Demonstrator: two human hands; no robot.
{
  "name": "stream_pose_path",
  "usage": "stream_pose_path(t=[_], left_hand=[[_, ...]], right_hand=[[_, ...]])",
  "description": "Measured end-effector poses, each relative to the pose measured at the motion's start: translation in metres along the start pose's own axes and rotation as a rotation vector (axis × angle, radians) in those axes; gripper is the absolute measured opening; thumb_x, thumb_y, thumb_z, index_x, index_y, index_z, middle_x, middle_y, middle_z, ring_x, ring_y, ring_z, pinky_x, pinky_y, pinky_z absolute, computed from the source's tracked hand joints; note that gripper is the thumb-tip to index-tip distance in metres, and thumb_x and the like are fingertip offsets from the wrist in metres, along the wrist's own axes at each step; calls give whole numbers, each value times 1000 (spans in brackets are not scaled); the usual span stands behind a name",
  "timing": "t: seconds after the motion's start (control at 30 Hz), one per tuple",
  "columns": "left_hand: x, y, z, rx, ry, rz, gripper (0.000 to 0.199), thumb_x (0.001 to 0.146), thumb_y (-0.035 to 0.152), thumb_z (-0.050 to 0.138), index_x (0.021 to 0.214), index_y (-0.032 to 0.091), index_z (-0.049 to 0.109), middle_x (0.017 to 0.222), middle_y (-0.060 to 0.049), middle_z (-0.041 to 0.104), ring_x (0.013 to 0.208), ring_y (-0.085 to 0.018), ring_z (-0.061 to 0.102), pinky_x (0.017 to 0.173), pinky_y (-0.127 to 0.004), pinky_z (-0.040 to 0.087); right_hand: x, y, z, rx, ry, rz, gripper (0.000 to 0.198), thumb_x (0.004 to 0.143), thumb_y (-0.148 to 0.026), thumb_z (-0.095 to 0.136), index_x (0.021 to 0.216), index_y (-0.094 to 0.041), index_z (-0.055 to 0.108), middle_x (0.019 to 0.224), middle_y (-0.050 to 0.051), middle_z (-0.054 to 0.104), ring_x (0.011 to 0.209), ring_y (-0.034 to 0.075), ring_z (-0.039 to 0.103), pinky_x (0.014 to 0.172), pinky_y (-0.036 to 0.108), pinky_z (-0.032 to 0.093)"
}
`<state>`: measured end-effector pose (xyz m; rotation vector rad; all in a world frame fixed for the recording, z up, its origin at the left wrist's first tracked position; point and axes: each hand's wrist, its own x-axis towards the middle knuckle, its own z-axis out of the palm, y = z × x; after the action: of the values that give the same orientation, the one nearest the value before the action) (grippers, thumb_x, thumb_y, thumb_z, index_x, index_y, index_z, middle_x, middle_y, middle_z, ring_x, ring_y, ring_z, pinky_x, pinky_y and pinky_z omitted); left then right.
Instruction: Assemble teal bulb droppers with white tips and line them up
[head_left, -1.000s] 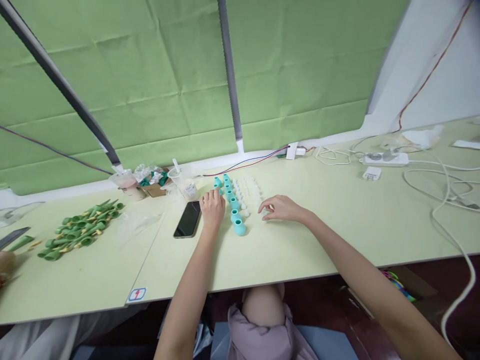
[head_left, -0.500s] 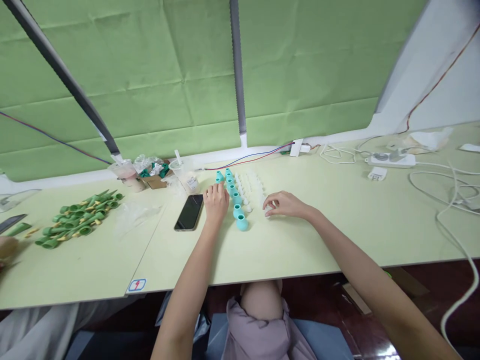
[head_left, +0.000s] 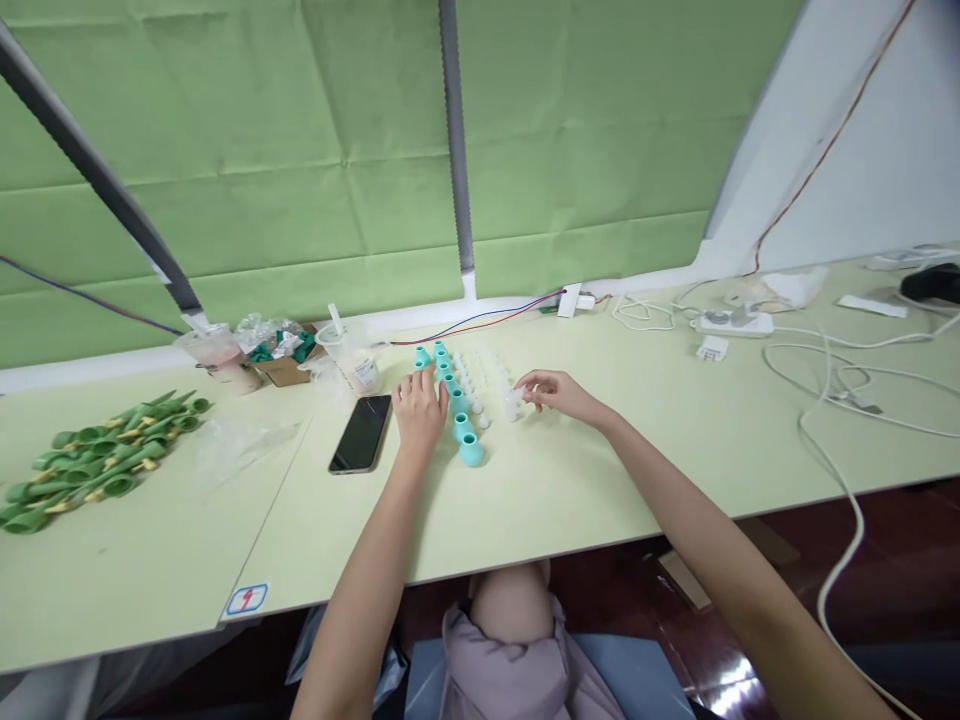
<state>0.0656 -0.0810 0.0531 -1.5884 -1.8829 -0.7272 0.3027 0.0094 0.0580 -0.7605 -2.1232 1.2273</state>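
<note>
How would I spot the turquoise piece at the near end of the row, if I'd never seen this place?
On the pale table, find the dark phone. Look right, past the left hand, to the long row of turquoise pieces, and follow it towards the table's near edge. The end piece is the one: no other turquoise piece sits nearer that edge.

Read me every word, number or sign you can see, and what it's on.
"9", apparently: in red on the blue-bordered sticker at the front edge of the table.
Label on the cup beyond the phone: too small to read.
No other readable text.
</note>
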Motion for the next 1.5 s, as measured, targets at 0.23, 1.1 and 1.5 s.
stream_pose_path(t=[0.23, 1.1, 1.5], left_hand=[[0, 1, 0, -36, -19, -13, 39, 89, 35, 26, 113, 16, 50, 98, -13, 58, 96, -27, 46, 82, -40, 29], [-1, -11, 15, -44, -24, -23, 35, 89, 33, 29, 106, 15, 54, 93, -12, 61, 92, -27, 48, 77, -38, 28], [0, -22, 18, -99, 25, -98, 29, 87, 29, 34, 102, 15, 54, 92, -11, 61, 89, -26, 49, 74, -37, 30]], right_hand=[[-5, -6, -2, -76, -74, -37, 38, 63, -46, 67, 87, -17, 64, 70, 0, 53, 64, 11, 47, 58, 24, 36], [-5, -5, 9, -368, 47, -171, 30, 77, -45, 55, 83, -19, 67, 66, -1, 57, 54, 9, 37, 54, 23, 30], [38, -45, 49, -1012, -235, -231, 15, 72, -32, 65, 85, -25, 67, 84, 0, 66, 84, 17, 57, 63, 22, 33]])
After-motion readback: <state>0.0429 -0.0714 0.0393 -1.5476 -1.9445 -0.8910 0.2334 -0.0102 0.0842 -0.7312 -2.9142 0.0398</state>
